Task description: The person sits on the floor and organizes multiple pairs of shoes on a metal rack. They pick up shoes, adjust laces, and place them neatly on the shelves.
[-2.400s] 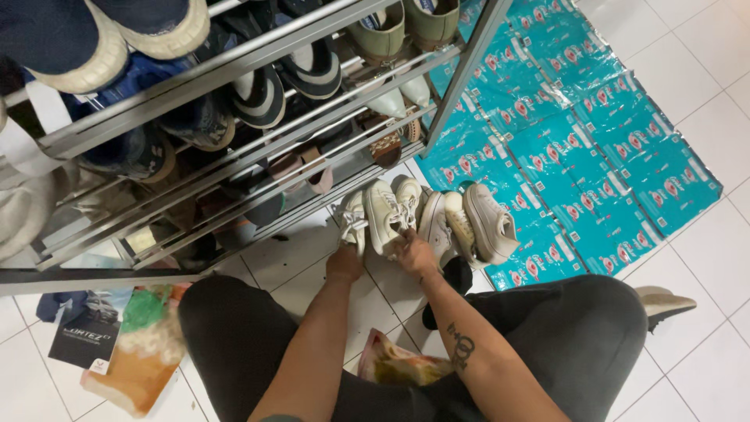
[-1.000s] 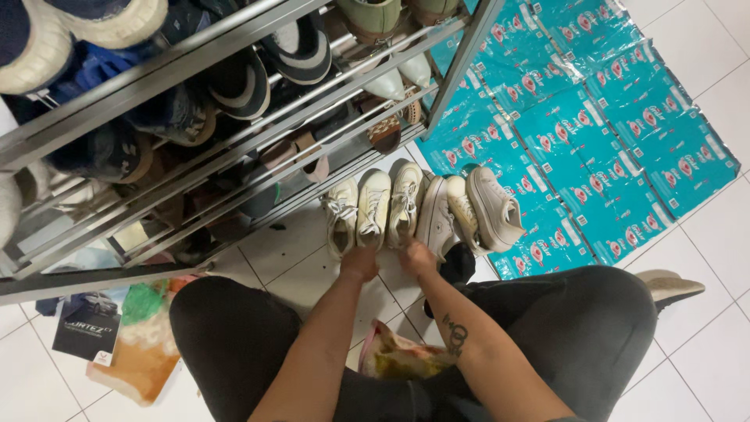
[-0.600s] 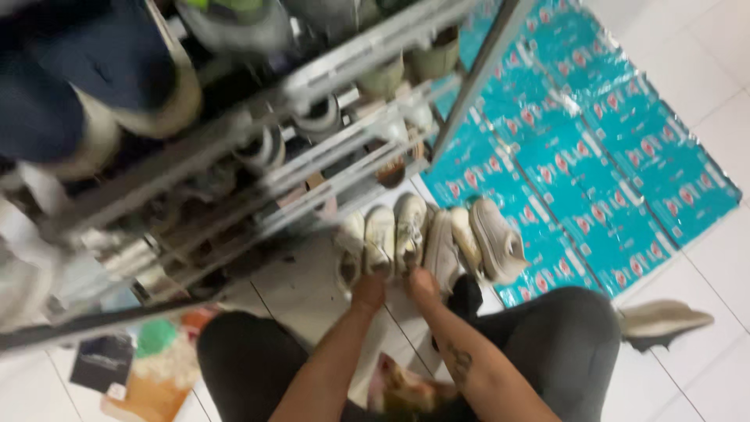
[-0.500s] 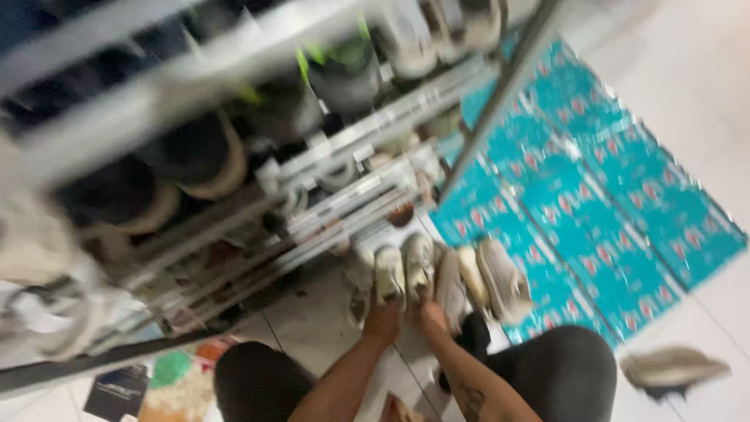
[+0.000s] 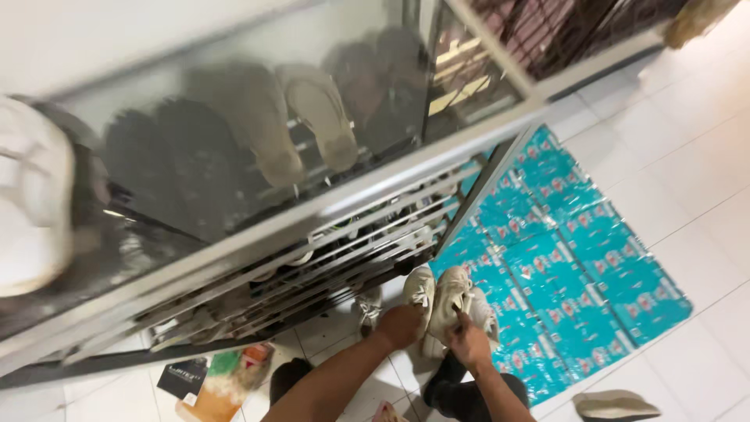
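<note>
Since the earlier frames the view has swung upward: the glass top of the shoe rack [image 5: 258, 234] now fills most of the picture, and both hands have slipped down to the lower edge. They remain at the same cluster of pale sneakers [image 5: 445, 301] standing on the white tiled floor [image 5: 687, 156], just in front of the rack's bottom corner.

Left hand [image 5: 400, 325] reaches forward from a bare forearm that rises diagonally from the bottom edge; its knuckles are up and its fingers curl over the heel of one pale sneaker. How tight the grip is cannot be told, because the fingertips are hidden behind the shoe.

Right hand [image 5: 469, 344] comes in from the lower right with the wrist bent, its fingers pinched on the heel of the neighbouring sneaker, so the grip is narrow and closed on that shoe.

A teal patterned mat [image 5: 578, 273] lies on the floor to the right, touching the sneakers' far side. One loose beige shoe [image 5: 613, 405] sits well apart at the bottom right. An orange and green bag [image 5: 226, 379] rests near the rack's lower left, beside a dark card.
</note>
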